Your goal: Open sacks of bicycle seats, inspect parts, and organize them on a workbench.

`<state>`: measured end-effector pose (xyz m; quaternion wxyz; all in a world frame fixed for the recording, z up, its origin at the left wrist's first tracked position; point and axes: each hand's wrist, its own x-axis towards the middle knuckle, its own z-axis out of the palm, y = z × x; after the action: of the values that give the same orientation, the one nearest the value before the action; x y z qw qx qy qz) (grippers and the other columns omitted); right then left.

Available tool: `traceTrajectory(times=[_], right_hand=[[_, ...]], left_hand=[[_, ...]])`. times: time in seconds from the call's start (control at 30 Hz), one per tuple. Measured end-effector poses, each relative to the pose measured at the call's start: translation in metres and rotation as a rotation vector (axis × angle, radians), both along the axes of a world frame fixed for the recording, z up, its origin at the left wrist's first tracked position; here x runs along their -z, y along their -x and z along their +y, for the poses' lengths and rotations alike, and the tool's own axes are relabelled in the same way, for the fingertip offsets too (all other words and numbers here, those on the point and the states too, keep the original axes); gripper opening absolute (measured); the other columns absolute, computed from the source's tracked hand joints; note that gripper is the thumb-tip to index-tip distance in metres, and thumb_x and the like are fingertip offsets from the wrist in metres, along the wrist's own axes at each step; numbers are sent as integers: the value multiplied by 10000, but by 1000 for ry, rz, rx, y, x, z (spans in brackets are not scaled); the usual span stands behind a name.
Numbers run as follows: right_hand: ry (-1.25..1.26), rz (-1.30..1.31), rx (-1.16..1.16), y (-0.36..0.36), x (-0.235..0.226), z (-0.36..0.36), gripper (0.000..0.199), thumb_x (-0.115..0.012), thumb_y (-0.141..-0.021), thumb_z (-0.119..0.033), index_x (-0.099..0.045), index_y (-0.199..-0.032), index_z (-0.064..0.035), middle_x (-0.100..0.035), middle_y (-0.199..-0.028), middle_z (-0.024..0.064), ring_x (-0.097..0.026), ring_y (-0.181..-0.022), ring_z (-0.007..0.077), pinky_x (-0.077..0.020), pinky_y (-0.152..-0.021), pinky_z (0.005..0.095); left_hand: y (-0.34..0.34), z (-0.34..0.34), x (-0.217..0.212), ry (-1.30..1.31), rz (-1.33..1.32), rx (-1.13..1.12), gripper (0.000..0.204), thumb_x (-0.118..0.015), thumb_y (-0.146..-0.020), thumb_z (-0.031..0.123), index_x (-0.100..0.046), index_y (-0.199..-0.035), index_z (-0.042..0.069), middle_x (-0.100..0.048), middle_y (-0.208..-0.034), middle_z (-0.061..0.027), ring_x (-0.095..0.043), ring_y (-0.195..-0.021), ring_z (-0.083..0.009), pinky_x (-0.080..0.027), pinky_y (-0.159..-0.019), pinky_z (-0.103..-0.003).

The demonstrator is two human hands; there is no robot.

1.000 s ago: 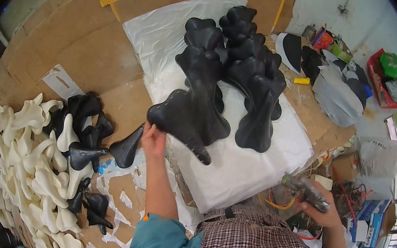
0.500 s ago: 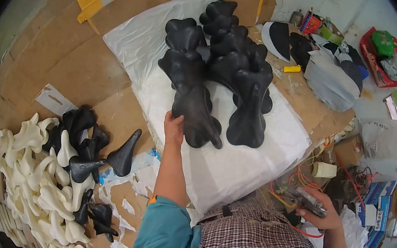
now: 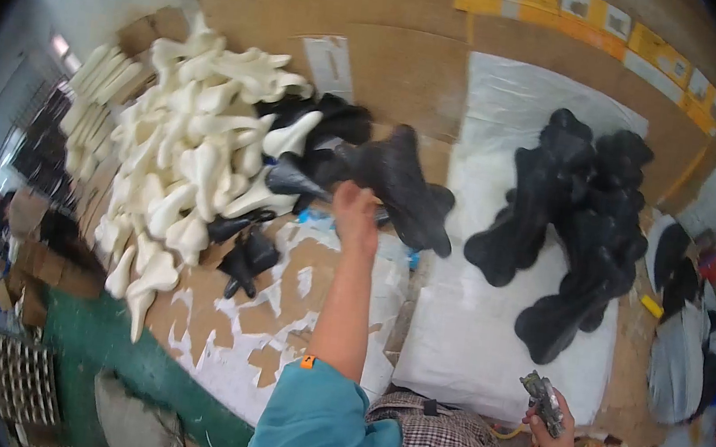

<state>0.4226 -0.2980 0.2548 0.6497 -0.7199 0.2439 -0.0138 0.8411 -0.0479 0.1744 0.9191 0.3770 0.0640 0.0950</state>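
Observation:
My left hand (image 3: 355, 210) is closed on a dark, bone-shaped piece (image 3: 406, 189) with flared ends, held between the cream pile and the white sheet. Close beside that hand lies a smaller black cone-like piece (image 3: 294, 177). More knobbly black bone-shaped pieces (image 3: 583, 227) lie stacked on the white sheet (image 3: 485, 344) to the right. Low at the right, my right hand (image 3: 554, 436) grips a grey-crusted metal spray gun (image 3: 542, 402), its lower part partly hidden by my fingers.
Cream bone-shaped pieces (image 3: 199, 148) are heaped at the left, with straight cream strips (image 3: 93, 109) beyond. Torn white paper (image 3: 278, 303) covers cardboard in front of me. A yellow object (image 3: 651, 306) and grey-wrapped bundles (image 3: 679, 362) sit at the right. Cardboard (image 3: 393, 69) rises behind.
The view has swung left. My left hand has moved from the black pieces on the sheet toward the cream pile and now holds a black piece. The right hand keeps the spray gun.

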Motion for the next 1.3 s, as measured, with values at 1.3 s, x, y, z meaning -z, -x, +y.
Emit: traceTrajectory(times=[1.3], right_hand=[[593,33,-973,133,91,-117,525,-591,-680,-102,-466,-1189,-76,-565,-1050,236,-529,-1005,385,-427,-837,399]], left_hand=[[583,87,197,-52,1001,-37,280,-494,-856,297,-506,-998,56,-560,-881,-105,-571,-686,-252,-491,-599,-378]])
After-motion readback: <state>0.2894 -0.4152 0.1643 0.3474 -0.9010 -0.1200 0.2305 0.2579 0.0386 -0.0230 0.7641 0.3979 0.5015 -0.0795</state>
